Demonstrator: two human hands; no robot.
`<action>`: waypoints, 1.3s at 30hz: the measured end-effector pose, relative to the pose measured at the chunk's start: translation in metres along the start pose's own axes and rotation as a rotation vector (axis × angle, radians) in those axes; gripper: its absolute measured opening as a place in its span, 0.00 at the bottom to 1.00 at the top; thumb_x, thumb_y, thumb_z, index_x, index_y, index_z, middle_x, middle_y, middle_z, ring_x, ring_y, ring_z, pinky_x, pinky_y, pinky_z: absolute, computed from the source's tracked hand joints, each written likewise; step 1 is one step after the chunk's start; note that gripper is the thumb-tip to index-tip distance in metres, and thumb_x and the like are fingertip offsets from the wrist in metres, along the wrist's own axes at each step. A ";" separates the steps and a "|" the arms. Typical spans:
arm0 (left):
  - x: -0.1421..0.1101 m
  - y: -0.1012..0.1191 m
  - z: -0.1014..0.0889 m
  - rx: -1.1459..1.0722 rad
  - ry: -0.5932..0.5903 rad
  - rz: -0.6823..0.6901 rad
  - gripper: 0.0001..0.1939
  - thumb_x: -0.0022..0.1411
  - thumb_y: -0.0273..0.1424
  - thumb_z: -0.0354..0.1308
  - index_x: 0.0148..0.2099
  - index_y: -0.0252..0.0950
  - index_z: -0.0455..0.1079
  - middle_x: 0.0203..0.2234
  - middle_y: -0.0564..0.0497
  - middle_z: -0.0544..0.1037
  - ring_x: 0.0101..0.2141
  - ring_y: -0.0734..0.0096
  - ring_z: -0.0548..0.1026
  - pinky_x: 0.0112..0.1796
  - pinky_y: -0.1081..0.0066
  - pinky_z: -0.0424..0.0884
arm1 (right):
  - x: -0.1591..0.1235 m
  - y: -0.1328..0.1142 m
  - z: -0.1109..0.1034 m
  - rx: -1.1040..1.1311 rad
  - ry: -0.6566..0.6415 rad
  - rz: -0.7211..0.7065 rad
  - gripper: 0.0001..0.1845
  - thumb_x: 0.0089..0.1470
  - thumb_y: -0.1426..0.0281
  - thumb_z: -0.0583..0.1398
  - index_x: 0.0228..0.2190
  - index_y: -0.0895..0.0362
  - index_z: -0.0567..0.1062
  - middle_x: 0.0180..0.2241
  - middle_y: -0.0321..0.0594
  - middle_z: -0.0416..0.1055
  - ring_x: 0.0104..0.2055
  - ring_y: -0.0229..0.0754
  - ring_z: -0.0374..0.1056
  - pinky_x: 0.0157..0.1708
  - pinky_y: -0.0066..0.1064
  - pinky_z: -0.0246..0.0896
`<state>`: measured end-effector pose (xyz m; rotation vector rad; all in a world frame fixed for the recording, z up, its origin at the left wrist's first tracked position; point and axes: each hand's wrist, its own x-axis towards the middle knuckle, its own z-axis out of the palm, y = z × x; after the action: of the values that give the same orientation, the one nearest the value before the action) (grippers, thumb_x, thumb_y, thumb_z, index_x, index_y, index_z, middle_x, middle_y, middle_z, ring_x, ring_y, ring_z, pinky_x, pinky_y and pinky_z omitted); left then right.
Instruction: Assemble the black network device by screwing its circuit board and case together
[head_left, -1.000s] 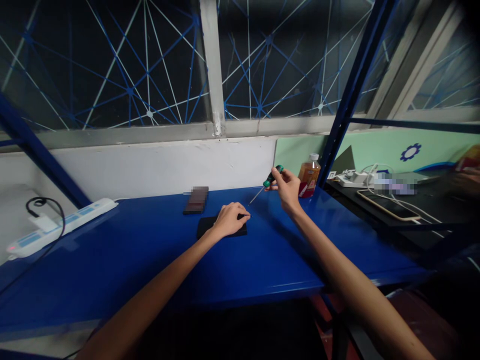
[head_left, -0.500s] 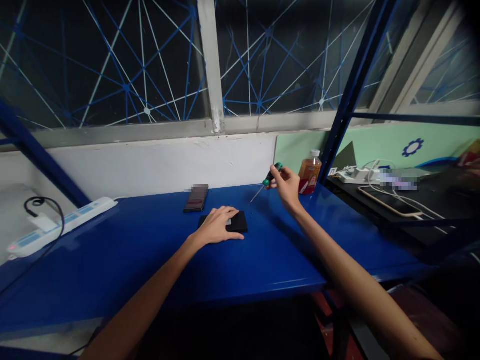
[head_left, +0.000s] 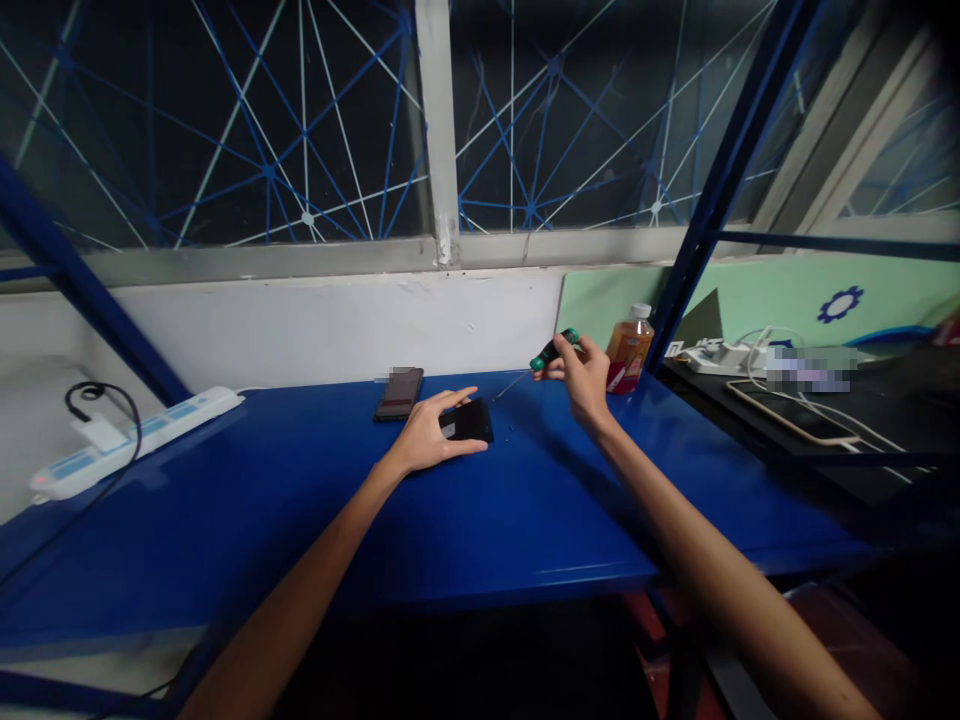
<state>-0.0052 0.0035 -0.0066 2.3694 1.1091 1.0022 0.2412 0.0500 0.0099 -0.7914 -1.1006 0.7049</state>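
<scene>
Black case: the flat black case (head_left: 468, 424) is lying in the left hand's grasp over the table (head_left: 525, 530), its right end showing—whether it is resting or being lifted, I cannot tell.
Left hand: the left hand (head_left: 427, 432) is gripping the case, thumb along the near side, fingers along the far side; half a second ago it was lying flatter across the top.
Small bits: tiny dark bits (head_left: 510, 428) are lying just right of the case, a slightly wider gap showing now.
Screwdriver: the right hand (head_left: 583, 380) is pinching the green-and-black screwdriver (head_left: 541, 360) by its handle, tip slanting down toward the case—much as before.
Phone: a dark phone (head_left: 401, 395) is lying behind the left hand.
Bottle: a bottle (head_left: 630, 350) is standing upright beyond the right hand.
</scene>
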 end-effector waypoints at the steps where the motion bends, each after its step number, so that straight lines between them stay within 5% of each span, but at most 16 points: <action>1: 0.000 0.001 -0.001 -0.006 0.001 0.004 0.38 0.49 0.42 0.69 0.61 0.40 0.65 0.49 0.43 0.76 0.49 0.55 0.74 0.49 0.56 0.70 | -0.001 -0.001 0.001 0.010 0.000 0.005 0.16 0.51 0.57 0.63 0.32 0.56 0.67 0.15 0.30 0.68 0.17 0.40 0.71 0.19 0.30 0.71; 12: 0.000 0.001 0.000 0.006 -0.010 0.006 0.37 0.49 0.41 0.69 0.61 0.42 0.65 0.53 0.44 0.73 0.56 0.49 0.68 0.53 0.52 0.66 | -0.004 -0.001 0.004 0.030 -0.013 -0.021 0.13 0.51 0.60 0.61 0.33 0.56 0.67 0.18 0.33 0.69 0.21 0.41 0.73 0.21 0.32 0.72; 39: -0.001 0.005 0.002 -0.022 -0.006 0.031 0.35 0.50 0.41 0.69 0.60 0.41 0.67 0.53 0.43 0.73 0.52 0.53 0.71 0.53 0.53 0.68 | -0.008 -0.002 0.005 -0.022 -0.031 -0.078 0.14 0.53 0.58 0.60 0.35 0.56 0.69 0.20 0.33 0.68 0.21 0.40 0.72 0.21 0.33 0.72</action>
<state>-0.0020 -0.0004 -0.0056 2.3776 1.0567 1.0115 0.2342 0.0438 0.0087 -0.7542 -1.1629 0.6422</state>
